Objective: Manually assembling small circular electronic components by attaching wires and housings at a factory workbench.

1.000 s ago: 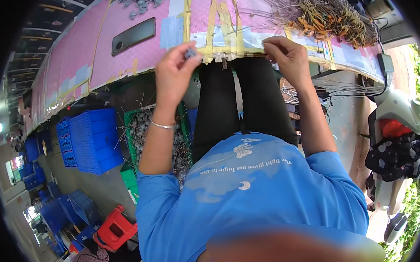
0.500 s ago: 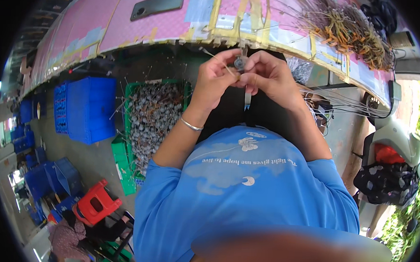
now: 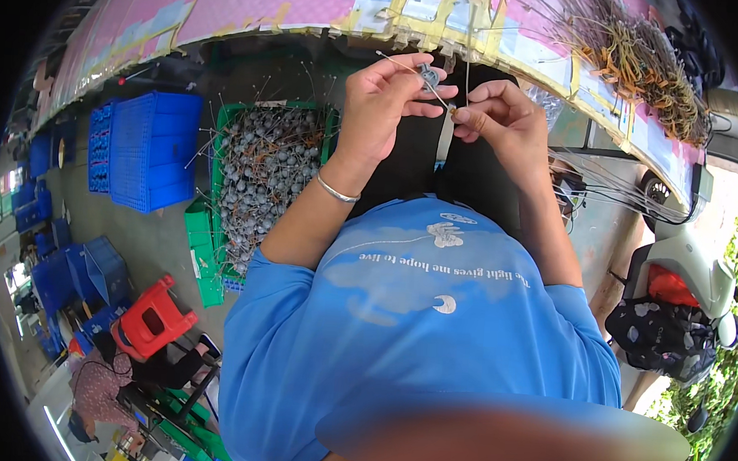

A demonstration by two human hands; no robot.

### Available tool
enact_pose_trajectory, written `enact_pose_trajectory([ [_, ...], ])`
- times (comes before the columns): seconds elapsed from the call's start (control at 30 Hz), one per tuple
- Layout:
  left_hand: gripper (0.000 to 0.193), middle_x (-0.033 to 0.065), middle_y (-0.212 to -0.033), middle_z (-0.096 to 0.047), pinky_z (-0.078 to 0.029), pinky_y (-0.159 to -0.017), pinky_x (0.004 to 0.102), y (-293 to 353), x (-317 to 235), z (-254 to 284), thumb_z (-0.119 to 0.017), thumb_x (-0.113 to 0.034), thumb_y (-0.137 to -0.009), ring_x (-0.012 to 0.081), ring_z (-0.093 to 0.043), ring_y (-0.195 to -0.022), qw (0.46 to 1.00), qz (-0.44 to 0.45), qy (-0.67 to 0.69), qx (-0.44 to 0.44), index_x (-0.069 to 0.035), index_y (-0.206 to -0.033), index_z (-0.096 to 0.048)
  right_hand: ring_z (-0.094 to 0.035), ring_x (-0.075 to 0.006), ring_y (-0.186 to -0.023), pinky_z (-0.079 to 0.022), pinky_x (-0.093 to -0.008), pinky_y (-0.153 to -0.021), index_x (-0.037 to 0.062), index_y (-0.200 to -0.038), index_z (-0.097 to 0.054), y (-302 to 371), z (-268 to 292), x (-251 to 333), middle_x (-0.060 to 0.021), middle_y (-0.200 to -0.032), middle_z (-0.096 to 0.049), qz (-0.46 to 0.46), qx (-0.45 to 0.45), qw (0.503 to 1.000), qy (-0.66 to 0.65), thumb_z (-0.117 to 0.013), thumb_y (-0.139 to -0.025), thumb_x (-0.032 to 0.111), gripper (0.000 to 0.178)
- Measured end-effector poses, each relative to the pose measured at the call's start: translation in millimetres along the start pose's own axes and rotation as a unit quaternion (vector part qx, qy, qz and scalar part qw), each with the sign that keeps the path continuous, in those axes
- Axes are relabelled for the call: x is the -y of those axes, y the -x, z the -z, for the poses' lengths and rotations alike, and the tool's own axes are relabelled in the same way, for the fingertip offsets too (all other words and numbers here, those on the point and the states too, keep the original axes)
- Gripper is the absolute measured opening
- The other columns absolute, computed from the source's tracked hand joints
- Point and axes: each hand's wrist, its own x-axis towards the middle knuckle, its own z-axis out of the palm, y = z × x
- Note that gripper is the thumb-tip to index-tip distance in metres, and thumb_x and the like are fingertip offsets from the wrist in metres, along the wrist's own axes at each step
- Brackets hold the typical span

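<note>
In front of the bench edge, my left hand (image 3: pixel 380 106) is closed on a small round grey plastic part (image 3: pixel 428 77) with a thin pale wire running from it. The grey part sits at the thumb and forefinger, while the lower fingers are held apart. My right hand (image 3: pixel 508 121) pinches a thin wire (image 3: pixel 469 56) near its small yellowish end between thumb and forefinger; the wire rises over the bench edge. A short gap separates the two hands, and the tip of the left hand's wire lies near the right fingertips.
The pink, tape-patched bench (image 3: pixel 256 3) crosses the top, with a bundle of orange-ended wires (image 3: pixel 644 70) at right. Left of me stand a green crate (image 3: pixel 218 152) full of wired grey parts, a blue crate (image 3: pixel 156 157) and a red stool (image 3: pixel 154 319). A person (image 3: pixel 102 383) is lower left; a scooter (image 3: pixel 684 264) is at right.
My hands have moved apart. The right hand has shifted right and now pinches a long upright wire; the left has opened partly, showing the grey part. The view has shifted slightly.
</note>
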Motion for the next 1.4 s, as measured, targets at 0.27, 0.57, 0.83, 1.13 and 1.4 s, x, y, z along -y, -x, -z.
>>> enact_pose_trajectory([
  [0.27, 0.028, 0.0228, -0.1, -0.07, -0.061, -0.063, 0.0285, 7.8, -19.2, -9.1, -0.053, -0.003, -0.093, 0.0252, -0.072, -0.076, 0.992, 0.034, 0.083, 0.085, 0.011, -0.115, -0.061, -0.069, -0.0282, -0.09, -0.057, -0.0334, -0.077, -0.0028, -0.097, -0.065, -13.4, -0.2, -18.8, -0.018, -0.099, -0.069, 0.499, -0.037, 0.765, 0.406, -0.069, -0.079, -0.006, 0.019],
  [0.57, 0.027, 0.0183, -0.089, -0.071, -0.059, -0.053, 0.0266, 21.4, -22.1, -28.1, -0.059, -0.005, -0.088, 0.0205, -0.07, -0.063, 0.985, 0.041, -0.083, 0.143, 0.007, -0.111, -0.065, -0.064, -0.0287, -0.109, -0.048, -0.042, -0.097, -0.003, -0.1, -0.067, -14.1, 4.1, 4.1, -0.0236, -0.119, -0.064, 0.154, 0.143, 0.976, -0.058, -0.058, -0.096, 0.012, 0.017],
  [0.83, 0.012, 0.016, -0.08, -0.069, -0.057, -0.048, 0.0263, 9.4, -17.6, -19.1, -0.061, -0.001, -0.086, 0.0238, -0.07, -0.06, 0.991, 0.097, 0.024, 0.091, 0.008, -0.093, -0.066, -0.067, -0.0265, -0.1, -0.05, -0.0415, -0.093, -0.0011, -0.094, -0.069, -18.6, 1.3, -4.7, -0.0185, -0.103, -0.071, 0.155, 0.015, 0.981, -0.113, -0.063, -0.091, 0.004, 0.009],
  [1.13, 0.031, 0.0216, -0.104, -0.068, -0.057, -0.059, 0.0237, 12.2, 1.7, -23.3, -0.06, 0.002, -0.088, 0.0187, -0.07, -0.072, 0.989, -0.088, -0.051, 0.109, 0.008, -0.117, -0.057, -0.068, -0.0204, -0.09, -0.055, -0.033, -0.081, 0.0008, -0.095, -0.069, -37.6, 6.2, -25.5, -0.0152, -0.102, -0.07, 0.004, 0.015, 0.973, -0.232, -0.063, -0.092, 0.003, 0.007],
  [1.4, 0.041, 0.0147, -0.101, -0.066, -0.061, -0.081, 0.0346, -9.0, -1.2, -10.9, -0.066, 0.016, -0.079, 0.0218, -0.071, -0.088, 0.989, -0.045, -0.017, 0.142, 0.01, -0.118, -0.057, -0.068, -0.0151, -0.086, -0.056, -0.0283, -0.074, -0.0002, -0.096, -0.069, -53.9, 3.4, -16.3, -0.0088, -0.097, -0.071, 0.018, 0.057, 0.986, -0.155, -0.065, -0.091, 0.005, 0.008],
])
